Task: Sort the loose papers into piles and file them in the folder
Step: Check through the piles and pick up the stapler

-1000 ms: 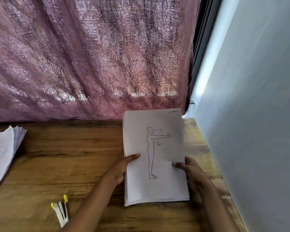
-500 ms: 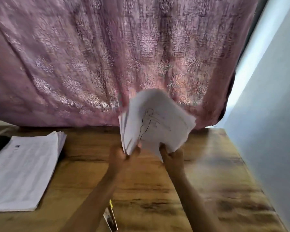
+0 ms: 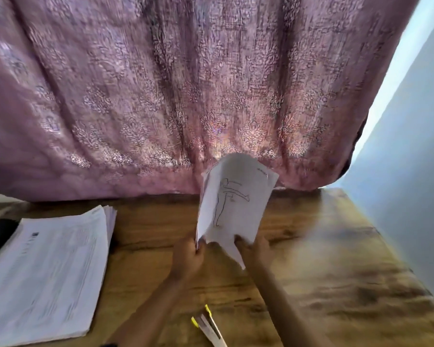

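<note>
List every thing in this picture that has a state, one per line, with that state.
Sheaf of papers: held upright over the table, curled, figure drawing facing camera.
Left hand: grips the sheaf's lower left corner.
Right hand: grips the sheaf's lower edge.
Paper pile: flat on the table, untouched.
Curtain: drawn closed.
Yellow-tipped object: loose on the table.

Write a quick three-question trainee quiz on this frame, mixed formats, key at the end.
1. True or false: the sheaf with the figure drawing lies flat on the wooden table.
2. Where is the other paper pile? A: on the table, left of the hands. B: against the right wall. C: inside a folder.
3. Fill in: the sheaf is gripped at its lower edge by ___ hand(s).
Key: 1 false, it is held upright and bowed. 2 A. 3 both, left hand and right hand.
</note>
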Available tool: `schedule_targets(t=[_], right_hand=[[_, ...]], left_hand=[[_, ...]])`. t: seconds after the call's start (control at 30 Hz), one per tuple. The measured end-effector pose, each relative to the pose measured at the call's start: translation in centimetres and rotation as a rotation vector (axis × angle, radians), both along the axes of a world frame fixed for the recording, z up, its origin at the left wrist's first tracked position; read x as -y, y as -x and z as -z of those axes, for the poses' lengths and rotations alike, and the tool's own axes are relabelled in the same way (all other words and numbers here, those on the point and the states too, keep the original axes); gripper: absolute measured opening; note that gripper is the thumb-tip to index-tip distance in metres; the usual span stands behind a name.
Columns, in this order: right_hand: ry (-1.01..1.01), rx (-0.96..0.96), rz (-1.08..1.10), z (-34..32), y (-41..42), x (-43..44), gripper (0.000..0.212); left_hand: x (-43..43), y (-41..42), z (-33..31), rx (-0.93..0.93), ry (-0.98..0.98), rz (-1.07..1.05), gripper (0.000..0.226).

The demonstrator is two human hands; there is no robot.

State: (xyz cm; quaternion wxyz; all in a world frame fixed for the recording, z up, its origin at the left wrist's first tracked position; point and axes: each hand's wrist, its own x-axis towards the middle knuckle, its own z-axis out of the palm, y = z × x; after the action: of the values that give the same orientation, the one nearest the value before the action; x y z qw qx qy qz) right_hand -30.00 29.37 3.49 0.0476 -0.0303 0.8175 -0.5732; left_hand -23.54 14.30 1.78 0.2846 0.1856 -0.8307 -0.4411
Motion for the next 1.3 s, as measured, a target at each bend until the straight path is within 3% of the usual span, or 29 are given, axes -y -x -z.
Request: schedule_targets(t=[0.1,0.2,0.27,0.37,0.47,0.57,0.7,0.77,0.87,0.97,1.07,1.2,1.3], right_hand=[[0.078,-0.116,0.087,-0.8,0.0,0.3,0.012],[-0.014,-0.101,0.035,-0.2,-0.2,0.9,0.008],[-0.126,-0.021,-0.026,0.9,-0.3,1.3,0.021],[-0.094,-0.058,0.023,0.8,-0.4,1.7,0.026],[-0.118,-0.105,0.035,0.9,-0.4,1.9,0.035],[-0.244,-0.067,-0.09,1.9,-0.8,2.4,0.03],[-0.086,-0.073,-0.096,0.7,-0.4,2.1,0.015],[0.049,-0.007,-0.11,-0.6,0.6,1.4,0.014],[0.326,0.25,-0.039,-0.9,1.7,0.5,0.014],[0.383,0.43,0.029,1.1,1.2,0.7,0.017],[0.412,0.472,0.089,2.7,-0.3,2.3,0.017],[0.349,0.439,0.123,4.1,-0.2,1.6,0.018],[0.246,0.473,0.067,4.4,1.3,-1.0,0.024]], left_hand=[[0.9,-0.4,-1.9,-0.06,0.037,-0.019,0.036],[2.2,-0.2,-0.5,0.02,0.02,0.019,0.049],[2.7,-0.1,1.0,0.108,-0.007,0.04,0.06],[3.0,-0.5,0.1,0.064,-0.07,0.049,0.045],[3.1,-0.9,-0.1,0.007,0.046,0.017,0.048],[3.9,-0.8,1.6,0.202,0.068,0.048,0.058],[4.8,-0.8,0.3,0.297,-0.215,0.057,0.041],[5.1,-0.5,-1.1,0.282,-0.52,0.045,0.016],[5.4,-0.4,-2.0,0.212,-0.99,0.03,0.019],[4.4,-0.9,-1.2,0.225,-1.143,0.027,0.028],[2.0,-1.8,0.9,0.27,-1.287,0.063,0.034],[1.3,-2.8,2.0,0.351,-1.356,0.031,0.017],[5.5,-2.5,1.2,0.193,-1.409,-0.141,0.006]])
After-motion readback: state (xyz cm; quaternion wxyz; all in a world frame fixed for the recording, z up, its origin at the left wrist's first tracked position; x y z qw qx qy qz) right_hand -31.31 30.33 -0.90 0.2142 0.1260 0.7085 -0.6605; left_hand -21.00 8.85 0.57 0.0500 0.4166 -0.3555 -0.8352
